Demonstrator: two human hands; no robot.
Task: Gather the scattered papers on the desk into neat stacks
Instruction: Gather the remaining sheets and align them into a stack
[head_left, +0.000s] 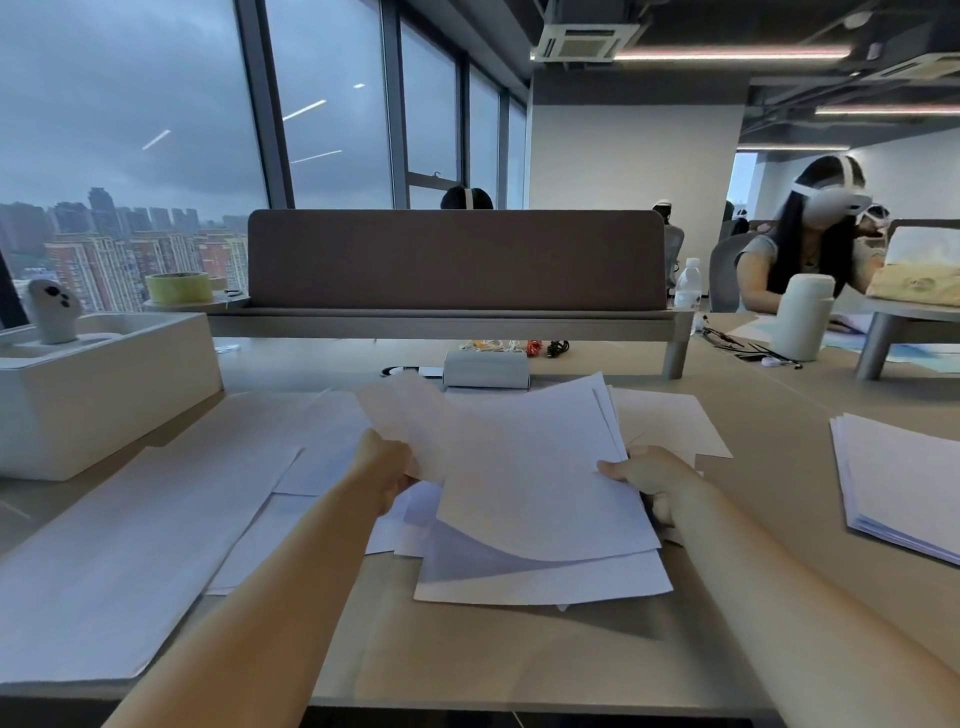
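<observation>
I am gathering mid-task, my left grip (387, 467) and right grip (649, 480) each pinching an edge of the fanned bundle of papers (519, 467) above the bench (467, 660) at frame centre; I am judging that squaring it comes next, then collecting the loose sheets (130, 545) at lower left.

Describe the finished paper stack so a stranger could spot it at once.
Find the long brown divider panel behind the desk, then look down and right, past the right hand. There a paper stack lies flat near the picture's right edge. Unlike the bundle that hand grips with the left hand, or the loose sheets at left, nothing touches it and its edges roughly line up.
</observation>
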